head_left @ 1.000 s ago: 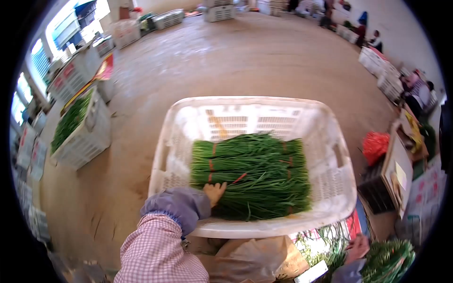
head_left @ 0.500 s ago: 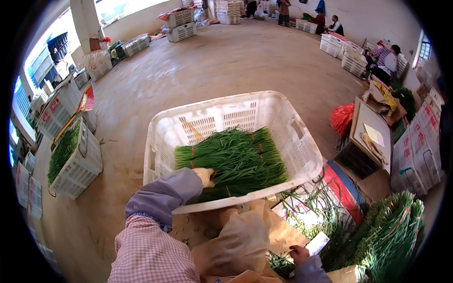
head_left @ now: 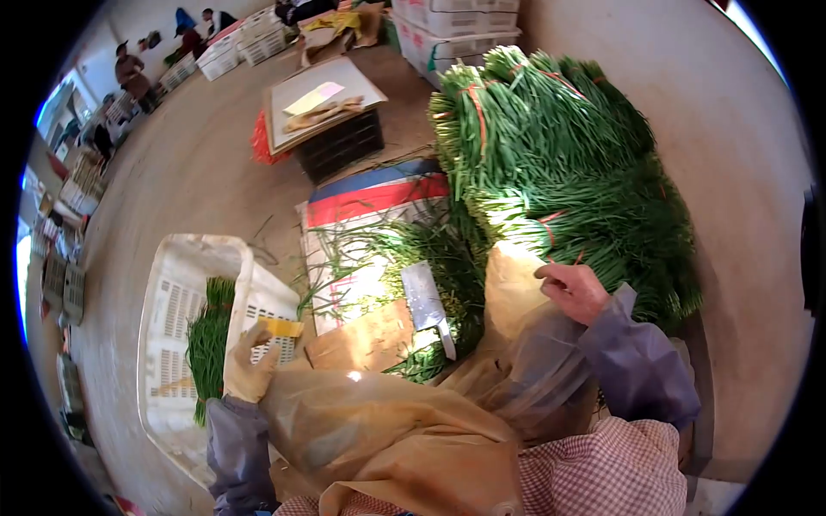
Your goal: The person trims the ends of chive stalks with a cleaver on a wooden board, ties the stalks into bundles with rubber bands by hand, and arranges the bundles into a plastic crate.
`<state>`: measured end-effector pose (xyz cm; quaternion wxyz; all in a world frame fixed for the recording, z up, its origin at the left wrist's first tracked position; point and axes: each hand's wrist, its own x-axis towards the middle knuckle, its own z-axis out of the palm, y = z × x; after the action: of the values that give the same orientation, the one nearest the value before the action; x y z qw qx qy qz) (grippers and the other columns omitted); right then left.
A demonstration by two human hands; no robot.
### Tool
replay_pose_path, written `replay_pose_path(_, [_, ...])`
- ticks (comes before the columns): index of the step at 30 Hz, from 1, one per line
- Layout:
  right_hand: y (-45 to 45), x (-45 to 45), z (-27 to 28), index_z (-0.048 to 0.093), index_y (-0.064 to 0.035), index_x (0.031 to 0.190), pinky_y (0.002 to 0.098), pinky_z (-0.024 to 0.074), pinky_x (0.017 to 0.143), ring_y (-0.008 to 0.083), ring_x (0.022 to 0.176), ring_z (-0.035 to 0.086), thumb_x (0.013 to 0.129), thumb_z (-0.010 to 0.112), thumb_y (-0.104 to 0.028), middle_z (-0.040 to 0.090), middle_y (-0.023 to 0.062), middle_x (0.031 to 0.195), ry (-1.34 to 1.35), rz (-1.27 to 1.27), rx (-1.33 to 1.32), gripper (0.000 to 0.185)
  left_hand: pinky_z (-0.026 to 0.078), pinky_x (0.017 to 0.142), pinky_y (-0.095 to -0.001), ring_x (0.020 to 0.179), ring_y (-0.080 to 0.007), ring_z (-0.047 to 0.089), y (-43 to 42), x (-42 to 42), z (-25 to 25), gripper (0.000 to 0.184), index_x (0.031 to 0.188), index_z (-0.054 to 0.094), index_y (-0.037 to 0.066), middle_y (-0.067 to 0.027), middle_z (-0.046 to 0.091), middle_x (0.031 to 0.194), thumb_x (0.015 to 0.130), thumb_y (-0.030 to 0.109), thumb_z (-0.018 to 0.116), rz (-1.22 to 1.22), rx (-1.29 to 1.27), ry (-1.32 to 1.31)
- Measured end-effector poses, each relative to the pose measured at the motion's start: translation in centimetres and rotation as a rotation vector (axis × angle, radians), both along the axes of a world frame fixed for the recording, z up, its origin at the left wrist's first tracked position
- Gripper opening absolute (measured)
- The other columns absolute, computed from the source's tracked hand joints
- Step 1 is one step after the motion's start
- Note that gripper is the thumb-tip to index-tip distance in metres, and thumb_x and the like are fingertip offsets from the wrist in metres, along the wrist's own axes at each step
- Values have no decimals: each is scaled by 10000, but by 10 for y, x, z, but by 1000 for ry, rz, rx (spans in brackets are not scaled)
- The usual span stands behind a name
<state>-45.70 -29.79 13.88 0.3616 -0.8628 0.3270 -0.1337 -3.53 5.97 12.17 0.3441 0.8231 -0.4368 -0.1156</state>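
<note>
My left hand [head_left: 250, 365], in a pale glove, is at the near rim of a white plastic crate [head_left: 150, 322], fingers apart. Beside it a yellow strip [head_left: 282, 328] shows against the crate wall. Inside the crate lie tied green chives [head_left: 211, 340]. My bare right hand [head_left: 573, 291] hovers over my apron-covered knee, fingers loosely bent and apart, nothing visible in them. Just beyond it rises a big pile of chive bundles [head_left: 559, 146] tied with red bands. Between my hands, a cleaver [head_left: 423, 297] lies on loose trimmings by a wooden board [head_left: 366, 338].
A striped sack [head_left: 366, 206] lies under the trimmings. Past it stands a dark crate [head_left: 340, 142] topped by a board with gloves and paper. White crates [head_left: 460, 39] are stacked behind the pile, against a wall at right. Several people are farther back.
My view has swung right and down. My left hand has left the chives in the crate and is now at its rim. My right hand has risen from beside the cleaver toward the chive pile.
</note>
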Motion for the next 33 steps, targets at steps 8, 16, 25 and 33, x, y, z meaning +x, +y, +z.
replay_pose_path(8, [-89,-80,-85,651,41,1020,286,506,665,116,718,618,881,594,-21,669,81,779,-252,-232,176,163,512,919,-417,1041,-354,645,-93,-83,-7,532,1304,589,55,-187,647,1215,841,279,721,-453,418,-36])
replay_pose_path(16, [-268,119,-80,633,-55,1121,419,543,725,339,835,669,684,721,0,657,182,984,-387,313,-616,449,485,926,-458,1057,-361,627,-142,-104,-21,689,1472,418,169,-157,652,1210,874,406,666,-557,860,-261])
replay_pose_path(25, [-409,225,-131,232,-104,1539,518,421,1024,484,1186,519,756,754,-309,510,320,1301,-73,-341,-510,963,516,891,-365,1018,-241,652,-176,64,205,784,1483,331,52,-203,666,1135,858,285,744,340,-147,-258])
replay_pose_path(33, [-375,225,-140,64,-257,1569,543,439,941,422,1235,457,709,773,-153,384,233,1422,285,-565,-439,1119,533,822,-358,948,-230,669,-176,242,184,621,1453,439,108,-156,703,1095,910,319,653,494,559,-403])
